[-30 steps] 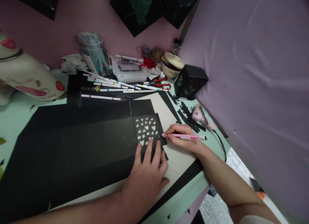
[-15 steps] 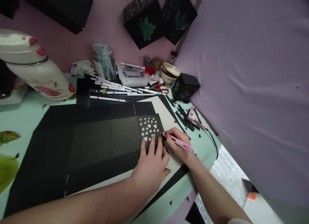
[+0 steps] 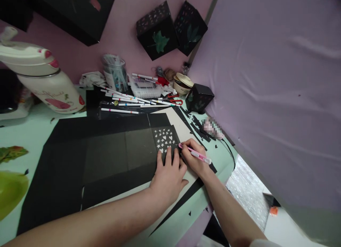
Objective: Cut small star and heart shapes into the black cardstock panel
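My left hand (image 3: 168,176) lies flat with fingers spread on a small black paper panel (image 3: 164,138) cut with white stars and hearts. It presses the panel's near edge down on the large black sheet (image 3: 106,151). My right hand (image 3: 194,159) is closed round a pink craft knife (image 3: 194,152), whose tip rests at the panel's right near corner. A white card (image 3: 183,128) lies under the panel.
Several white marker pens (image 3: 128,99), a clear pen jar (image 3: 115,72), a plastic box (image 3: 145,86), red scissors (image 3: 174,99), a small black box (image 3: 199,97) and black paper scraps (image 3: 198,126) crowd the back. A white thermos (image 3: 45,83) lies at the left. Purple cloth (image 3: 266,97) hangs on the right.
The view has tilted upward, showing more of the wall. My right hand has turned the knife from level to slanting and drawn closer to my left hand.
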`<state>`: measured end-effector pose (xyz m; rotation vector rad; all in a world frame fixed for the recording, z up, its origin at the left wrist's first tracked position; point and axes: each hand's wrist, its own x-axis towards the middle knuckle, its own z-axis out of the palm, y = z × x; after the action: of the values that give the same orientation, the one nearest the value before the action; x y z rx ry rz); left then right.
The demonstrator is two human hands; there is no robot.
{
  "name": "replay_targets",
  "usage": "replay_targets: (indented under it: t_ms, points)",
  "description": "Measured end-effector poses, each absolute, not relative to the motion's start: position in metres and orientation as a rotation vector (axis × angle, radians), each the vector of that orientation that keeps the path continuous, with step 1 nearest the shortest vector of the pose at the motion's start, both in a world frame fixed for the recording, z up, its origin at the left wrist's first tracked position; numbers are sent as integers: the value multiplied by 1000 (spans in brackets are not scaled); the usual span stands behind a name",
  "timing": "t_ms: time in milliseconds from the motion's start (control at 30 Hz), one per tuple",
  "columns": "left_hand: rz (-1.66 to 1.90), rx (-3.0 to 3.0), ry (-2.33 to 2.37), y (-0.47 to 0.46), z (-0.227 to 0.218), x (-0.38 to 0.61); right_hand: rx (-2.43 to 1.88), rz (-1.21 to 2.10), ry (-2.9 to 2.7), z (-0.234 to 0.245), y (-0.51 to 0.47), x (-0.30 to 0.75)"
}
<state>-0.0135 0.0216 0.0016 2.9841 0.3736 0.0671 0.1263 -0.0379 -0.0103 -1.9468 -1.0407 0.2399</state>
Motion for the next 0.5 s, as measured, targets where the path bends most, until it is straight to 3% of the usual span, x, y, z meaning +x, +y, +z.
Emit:
replay_targets:
  t_ms: [500]
  points:
    - [-18, 2964, 375, 22, 2, -13, -1948, 228, -929, -12, -36, 122]
